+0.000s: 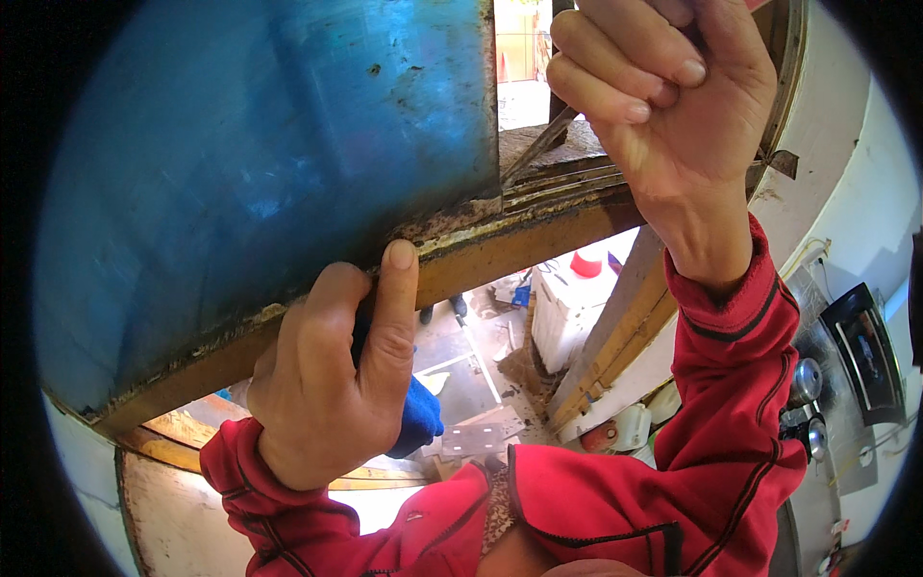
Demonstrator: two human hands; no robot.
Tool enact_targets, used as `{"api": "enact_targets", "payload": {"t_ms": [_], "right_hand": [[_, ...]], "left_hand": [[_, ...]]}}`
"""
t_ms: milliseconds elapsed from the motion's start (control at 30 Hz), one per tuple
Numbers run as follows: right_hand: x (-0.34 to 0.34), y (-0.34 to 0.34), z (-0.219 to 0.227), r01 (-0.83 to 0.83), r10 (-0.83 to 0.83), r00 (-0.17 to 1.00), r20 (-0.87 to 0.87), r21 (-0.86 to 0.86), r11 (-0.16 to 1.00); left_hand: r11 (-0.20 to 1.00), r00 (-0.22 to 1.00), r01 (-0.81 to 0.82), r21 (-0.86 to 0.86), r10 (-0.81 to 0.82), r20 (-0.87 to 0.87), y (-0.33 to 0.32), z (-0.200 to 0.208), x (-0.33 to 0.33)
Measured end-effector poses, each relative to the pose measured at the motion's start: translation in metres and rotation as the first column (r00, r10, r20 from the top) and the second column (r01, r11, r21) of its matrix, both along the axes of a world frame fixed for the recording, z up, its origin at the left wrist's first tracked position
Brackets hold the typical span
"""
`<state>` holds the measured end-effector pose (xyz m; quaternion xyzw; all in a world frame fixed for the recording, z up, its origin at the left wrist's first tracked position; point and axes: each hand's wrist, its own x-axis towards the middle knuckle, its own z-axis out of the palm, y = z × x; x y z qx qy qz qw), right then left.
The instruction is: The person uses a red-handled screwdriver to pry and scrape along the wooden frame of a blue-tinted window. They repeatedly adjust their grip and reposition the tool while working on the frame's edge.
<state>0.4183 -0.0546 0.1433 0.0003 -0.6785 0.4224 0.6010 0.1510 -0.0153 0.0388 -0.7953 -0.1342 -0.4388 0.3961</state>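
A large shiny blue sheet [317, 106] with worn, dirty edges fills the upper left, seated along a wooden frame rail [538, 245]. My left hand [332, 375] is at the rail, its thumb tip pressed against the sheet's lower edge. Its other fingers curl round something dark, mostly hidden. Just behind that hand hangs a blue, cloth-like thing [418, 418]; whether I hold it is unclear. My right hand [663, 96] is raised above the rail with its fingers curled closed. A thin metal bar [540, 146] slants from the sheet's corner toward it; their contact is hidden.
Through the opening below the rail, a white box-like unit [572, 313] with a red object [586, 263] on it stands on the cluttered floor. Dark shoes [460, 306] show there. A bent metal tab [785, 163] juts from the frame at right. A two-burner stove [808, 385] is beyond my right sleeve.
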Motion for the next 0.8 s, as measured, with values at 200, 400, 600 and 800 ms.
{"api": "enact_targets", "payload": {"t_ms": [200,400,600,800], "right_hand": [[-0.011,-0.011,-0.002,0.125,-0.125,0.992,0.006,-0.053,0.991],[-0.003,-0.014,-0.003,0.313,-0.347,0.931,0.115,0.242,0.919],[0.058,-0.064,0.003,0.64,-0.646,0.75,0.141,0.089,0.763],[0.135,-0.1,0.009,0.557,-0.564,0.821,0.087,0.095,0.825]], "left_hand": [[1.0,1.0,-0.002,-0.032,0.002,-0.014,0.0,-0.002,-0.001],[0.996,1.0,0.03,-0.082,-0.029,0.008,-0.001,-0.001,-0.003],[0.98,0.999,0.023,-0.199,-0.017,0.03,-0.01,-0.002,-0.003],[0.995,0.996,0.076,-0.061,-0.073,0.044,-0.001,0.0,0.004]]}}
